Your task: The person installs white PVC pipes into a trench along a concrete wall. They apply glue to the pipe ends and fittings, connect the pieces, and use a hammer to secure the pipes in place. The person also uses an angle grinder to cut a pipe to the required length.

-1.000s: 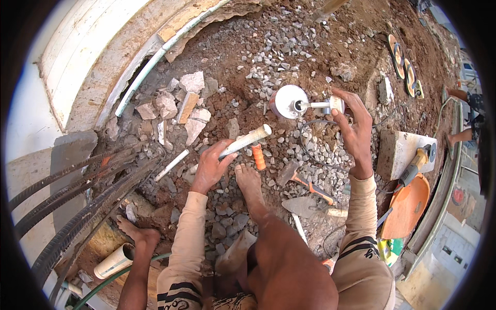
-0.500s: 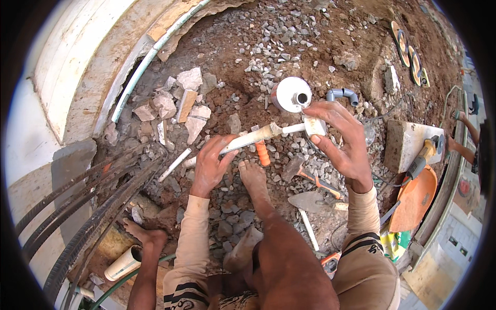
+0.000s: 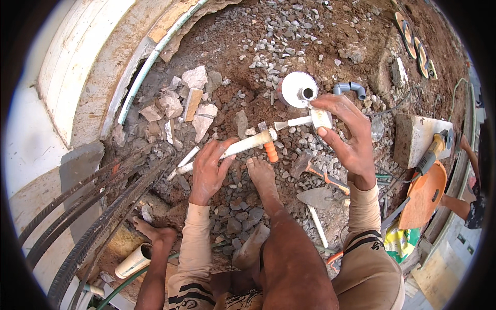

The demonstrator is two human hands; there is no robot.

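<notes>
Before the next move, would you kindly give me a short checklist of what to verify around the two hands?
1. White pipe held: ok, the left hand is wrapped around it.
2. Brush held: ok, the right hand pinches its white cap.
3. Bristles touching the pipe's end: cannot tell, they look very close.
4. Can upright: ok, it stands on the ground.
5. Can closed: not ok, its mouth is open.
6. Grey elbow fitting in hand: not ok, it lies on the ground beyond the right hand.
</notes>
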